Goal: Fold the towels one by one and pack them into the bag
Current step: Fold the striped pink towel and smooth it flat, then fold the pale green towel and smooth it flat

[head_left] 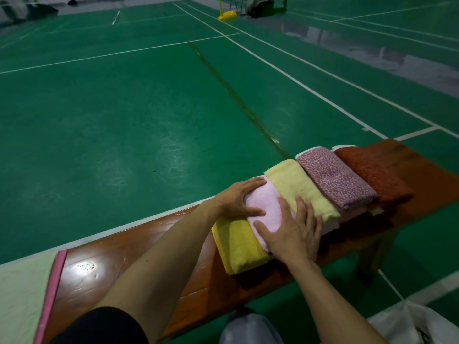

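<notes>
While both flat hands, left hand and right hand, are pressing the soft pink folded towel, packing into the white bag is probably coming next.

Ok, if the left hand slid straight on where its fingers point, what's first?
Probably the pale yellow towel, lying against the pink towel that the left hand rests on; depth is hard to judge.

Towels on bench; bag perhaps below-right.
</notes>
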The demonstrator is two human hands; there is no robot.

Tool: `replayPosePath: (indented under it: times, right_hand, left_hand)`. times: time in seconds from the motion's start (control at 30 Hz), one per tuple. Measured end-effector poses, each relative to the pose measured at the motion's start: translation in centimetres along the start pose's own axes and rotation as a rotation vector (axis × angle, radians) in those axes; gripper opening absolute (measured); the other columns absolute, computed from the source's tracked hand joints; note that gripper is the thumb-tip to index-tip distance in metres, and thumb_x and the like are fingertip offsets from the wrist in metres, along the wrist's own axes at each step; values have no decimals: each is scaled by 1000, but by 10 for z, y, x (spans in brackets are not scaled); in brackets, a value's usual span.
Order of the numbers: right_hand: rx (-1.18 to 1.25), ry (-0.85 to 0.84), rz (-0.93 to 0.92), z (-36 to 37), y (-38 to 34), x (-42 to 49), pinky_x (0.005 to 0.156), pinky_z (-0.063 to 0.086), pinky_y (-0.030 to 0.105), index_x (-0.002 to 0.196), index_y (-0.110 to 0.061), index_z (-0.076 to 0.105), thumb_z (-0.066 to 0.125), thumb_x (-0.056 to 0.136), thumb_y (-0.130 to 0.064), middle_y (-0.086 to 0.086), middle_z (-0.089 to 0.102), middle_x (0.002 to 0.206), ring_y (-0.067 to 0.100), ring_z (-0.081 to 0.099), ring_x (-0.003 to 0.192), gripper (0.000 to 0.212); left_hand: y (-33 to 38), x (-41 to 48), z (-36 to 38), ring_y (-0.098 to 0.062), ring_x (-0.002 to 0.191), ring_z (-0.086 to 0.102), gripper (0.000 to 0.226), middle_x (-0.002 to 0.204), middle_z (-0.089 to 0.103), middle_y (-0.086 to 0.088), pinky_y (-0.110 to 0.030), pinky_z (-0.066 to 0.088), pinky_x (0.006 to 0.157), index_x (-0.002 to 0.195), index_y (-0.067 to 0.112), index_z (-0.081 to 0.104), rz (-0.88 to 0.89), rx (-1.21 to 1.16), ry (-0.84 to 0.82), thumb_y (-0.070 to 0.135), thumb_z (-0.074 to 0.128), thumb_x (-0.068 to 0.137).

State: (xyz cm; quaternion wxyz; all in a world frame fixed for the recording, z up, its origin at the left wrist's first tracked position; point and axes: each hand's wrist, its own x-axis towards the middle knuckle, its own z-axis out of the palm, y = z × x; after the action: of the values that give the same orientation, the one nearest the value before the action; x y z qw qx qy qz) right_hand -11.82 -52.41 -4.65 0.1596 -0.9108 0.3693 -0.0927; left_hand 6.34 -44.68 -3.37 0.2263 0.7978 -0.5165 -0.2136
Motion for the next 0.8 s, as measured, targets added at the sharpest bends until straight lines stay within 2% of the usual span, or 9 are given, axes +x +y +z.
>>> replayPosePath:
  times: [0.1, 0.2, 0.3, 0.37, 0.47, 0.53, 0.63, 0.7, 0.8]
  right_hand:
    - [-2, -6, -2, -2, -1, -1, 118, -1, 45, 152, -39, 20, 34, 71, -84, 4, 8, 163, 26, -2, 150, 93]
    - [-6, -65, 7, -7, -3, 0, 119, -2, 46, 153, -40, 16, 42, 77, -82, 5, 3, 164, 26, -5, 150, 90]
    - [-15, -160, 26, -19, -7, 1, 120, -3, 47, 153, -39, 12, 42, 79, -82, 4, -1, 164, 27, -7, 150, 91]
    - [10, -242, 51, -31, -10, 5, 120, -3, 48, 154, -38, 12, 41, 81, -81, 4, 0, 164, 27, -6, 150, 89]
    - [86, -256, 76, -53, -20, 5, 119, 6, 48, 153, -34, 21, 42, 87, -74, 6, 10, 163, 29, 5, 150, 80]
    - [121, -184, 53, -63, -30, -1, 119, 15, 47, 152, -30, 27, 44, 91, -65, 7, 18, 161, 31, 14, 148, 72]
    - [119, -65, -83, -68, -60, -21, 116, 23, 43, 147, -26, 37, 47, 94, -55, 6, 29, 157, 29, 23, 143, 62]
    - [172, -75, -152, -65, -85, -39, 116, 24, 41, 145, -23, 42, 46, 93, -53, 6, 34, 155, 28, 27, 142, 60]
    - [263, -161, -241, -52, -129, -73, 113, 29, 38, 141, -17, 49, 40, 84, -55, 8, 47, 147, 27, 37, 137, 69]
  left_hand:
    - [0, 1, 1, -17, 143, 22, 90, 159, 19, 7, -35, 18, 118, 152, 26, 22, -9, 31, -10, 48, 72, 81]
    - [-1, 2, 1, -20, 143, 20, 90, 160, 17, 7, -42, 19, 119, 152, 29, 18, -33, 86, -29, 54, 68, 81]
    - [6, 0, -2, -22, 146, 14, 90, 160, 14, 9, -46, 15, 120, 153, 30, 18, -54, 131, -41, 56, 66, 81]
    - [15, -6, -6, -22, 147, 11, 86, 160, 16, 9, -45, 13, 120, 152, 28, 23, -72, 96, 2, 53, 67, 82]
    - [25, -27, -18, -20, 143, 24, 74, 156, 28, 3, -46, 22, 117, 145, 24, 39, -85, -84, 194, 45, 71, 82]
    - [25, -49, -25, -19, 141, 30, 66, 155, 32, 0, -39, 25, 117, 142, 21, 43, -120, -143, 276, 40, 70, 85]
    - [16, -99, -33, -18, 141, 30, 59, 154, 33, -3, -25, 20, 112, 141, 15, 45, -201, -125, 330, 33, 66, 89]
    - [5, -133, -35, -18, 141, 31, 55, 152, 36, -5, -19, 20, 108, 139, 12, 47, -246, -130, 375, 30, 65, 90]
    - [-15, -196, -36, -18, 138, 35, 51, 148, 41, -4, -17, 22, 104, 138, 13, 48, -340, -131, 412, 29, 63, 92]
